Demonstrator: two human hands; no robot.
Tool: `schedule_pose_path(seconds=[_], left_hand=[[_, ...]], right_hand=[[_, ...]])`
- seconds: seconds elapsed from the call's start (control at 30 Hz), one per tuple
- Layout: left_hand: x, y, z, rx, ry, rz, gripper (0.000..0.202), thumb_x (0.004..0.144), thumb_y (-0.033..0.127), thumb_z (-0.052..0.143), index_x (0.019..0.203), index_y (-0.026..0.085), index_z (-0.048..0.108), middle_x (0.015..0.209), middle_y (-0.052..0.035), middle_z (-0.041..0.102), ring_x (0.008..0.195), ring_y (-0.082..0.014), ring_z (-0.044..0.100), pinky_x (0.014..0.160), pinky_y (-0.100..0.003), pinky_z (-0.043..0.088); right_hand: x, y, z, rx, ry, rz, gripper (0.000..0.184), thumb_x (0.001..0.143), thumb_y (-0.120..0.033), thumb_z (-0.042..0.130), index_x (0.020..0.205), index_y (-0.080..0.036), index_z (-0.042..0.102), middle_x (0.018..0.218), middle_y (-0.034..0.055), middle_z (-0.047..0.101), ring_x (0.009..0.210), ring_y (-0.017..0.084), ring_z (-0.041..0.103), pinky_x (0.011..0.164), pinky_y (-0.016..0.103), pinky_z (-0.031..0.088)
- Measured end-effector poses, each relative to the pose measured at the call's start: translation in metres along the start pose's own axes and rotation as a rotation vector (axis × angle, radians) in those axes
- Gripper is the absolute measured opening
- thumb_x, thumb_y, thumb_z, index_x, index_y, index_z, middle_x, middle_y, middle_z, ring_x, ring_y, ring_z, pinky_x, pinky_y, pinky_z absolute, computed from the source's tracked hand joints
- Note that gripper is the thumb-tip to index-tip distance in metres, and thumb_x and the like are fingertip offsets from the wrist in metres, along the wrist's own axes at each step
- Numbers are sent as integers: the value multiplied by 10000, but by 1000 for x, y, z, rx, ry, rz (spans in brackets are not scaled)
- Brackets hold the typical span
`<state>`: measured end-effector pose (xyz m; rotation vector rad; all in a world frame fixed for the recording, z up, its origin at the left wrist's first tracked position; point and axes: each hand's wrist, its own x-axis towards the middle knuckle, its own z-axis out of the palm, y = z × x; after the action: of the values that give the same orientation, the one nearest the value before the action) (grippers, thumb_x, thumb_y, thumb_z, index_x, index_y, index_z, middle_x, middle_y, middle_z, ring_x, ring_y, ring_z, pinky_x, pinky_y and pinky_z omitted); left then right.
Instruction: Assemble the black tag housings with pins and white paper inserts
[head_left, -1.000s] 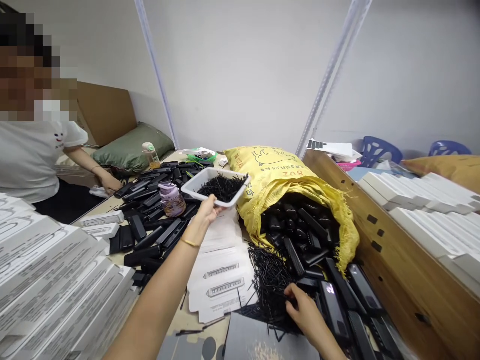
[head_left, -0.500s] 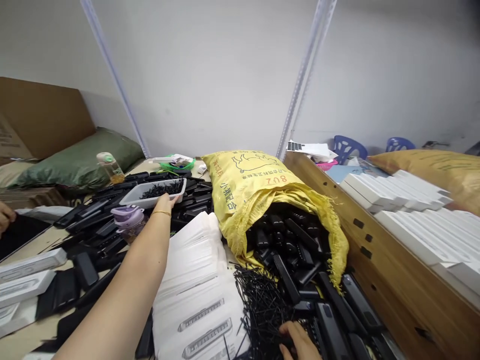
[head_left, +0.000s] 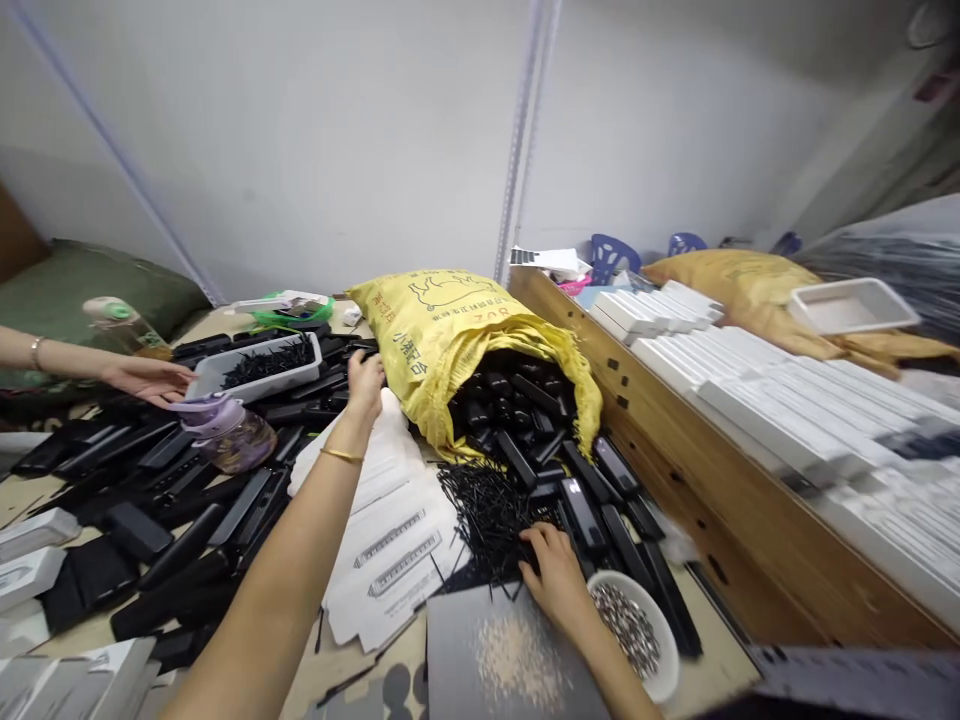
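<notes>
Tray (head_left: 208, 378) w/ a load of black sticks (head_left: 270, 362) is at far L, approx. level w/ the yellow sack (head_left: 480, 318); a big loose pile (head_left: 480, 505) lies outside it on the tabletop (head_left: 716, 650), so judging by that, only part's done. L hand (head_left: 365, 385), apart from tray: loosely spread, nothing visible in it. R hand (head_left: 551, 565): curled at pile's edge, can't tell if gripping. Co-worker's hand (head_left: 150, 380) is palm-up by tray.

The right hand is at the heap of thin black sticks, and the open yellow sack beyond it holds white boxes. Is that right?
Not quite: the open yellow sack holds black objects, not white ones, as the head view shows. The right hand is at the heap of thin black sticks, with the sack beyond it.
</notes>
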<state>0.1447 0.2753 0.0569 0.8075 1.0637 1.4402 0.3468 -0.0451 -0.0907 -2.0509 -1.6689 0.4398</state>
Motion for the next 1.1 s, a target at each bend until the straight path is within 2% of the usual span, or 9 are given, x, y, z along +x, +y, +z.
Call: schedule_pose_path(seconds=[0.1, 0.2, 0.27, 0.37, 0.5, 0.7, 0.8, 0.97, 1.1], left_hand=[[-88, -32, 2, 334, -405, 19, 325, 767, 176, 655, 1088, 206, 605, 941, -43, 670, 865, -150, 652, 810, -262, 511], [-173, -66, -26, 679, -725, 47, 288, 611, 182, 767, 889, 196, 691, 900, -68, 691, 893, -241, 656, 860, -356, 503], [-216, -87, -52, 898, -806, 101, 280, 615, 182, 744, 891, 201, 704, 959, -99, 690, 991, -308, 624, 947, -461, 442], [-254, -112, -89, 1173, -800, 188, 311, 670, 163, 677, 980, 177, 695, 1195, -174, 619, 1210, -397, 486, 1044, -593, 284], [-266, -130, -122, 1395, -688, 287, 347, 789, 183, 580, 1127, 188, 656, 1417, -158, 461, 1378, -397, 266, 1109, -624, 79], [-264, -141, -152, 1632, -634, 484, 384, 908, 359, 464, 1283, 365, 547, 1514, -40, 345, 1412, -337, 222, 1102, -636, 124], [-262, -148, -157, 1555, -634, 488, 455, 935, 341, 406, 1388, 379, 402, 1502, -20, 369, 1432, -297, 176, 1112, -634, 79], [-251, -155, -165, 1409, -589, 483, 574, 940, 170, 280, 1492, 267, 154, 1466, -77, 422, 1420, -221, 240, 1142, -579, 112], [-247, -159, -173, 1375, -574, 530, 667, 858, 47, 307, 1488, 230, 188, 1498, -71, 372, 1421, -176, 235, 1173, -500, 85]], right_hand=[[-17, 0, -12, -9, 8, 28, 297, 814, -148, 491, 1081, -199, 609, 1146, 111, 580, 1063, 276, 527, 910, 377, 415], [-28, -3, -20, -36, -88, 6, 287, 845, -128, 450, 1047, -202, 639, 1066, 86, 623, 1028, 242, 536, 898, 334, 407], [-27, -8, -18, -74, -173, -42, 314, 859, -114, 431, 1057, -215, 653, 1051, 65, 639, 1030, 220, 535, 895, 304, 400], [-14, -12, -7, -119, -216, -75, 361, 876, -113, 419, 1144, -227, 633, 1114, 65, 628, 1065, 212, 517, 899, 295, 389], [12, -6, 4, -170, -198, -68, 420, 880, -80, 385, 1238, -202, 568, 1192, 118, 576, 1104, 241, 483, 883, 332, 390], [24, -11, -15, -248, -217, -178, 351, 872, -59, 390, 1123, -173, 607, 1082, 160, 580, 1042, 274, 504, 808, 364, 417], [6, -30, -13, -222, -260, -337, 266, 898, -168, 452, 1111, -204, 608, 1091, 123, 586, 1067, 259, 488, 845, 352, 416], [-23, -46, 24, -86, -341, -720, 373, 900, -308, 538, 1270, -285, 501, 1288, 54, 521, 1138, 219, 449, 953, 347, 365], [-11, -31, 31, -190, -287, -543, 268, 946, -164, 392, 1095, -214, 610, 1122, 96, 595, 1039, 225, 480, 897, 358, 361]])
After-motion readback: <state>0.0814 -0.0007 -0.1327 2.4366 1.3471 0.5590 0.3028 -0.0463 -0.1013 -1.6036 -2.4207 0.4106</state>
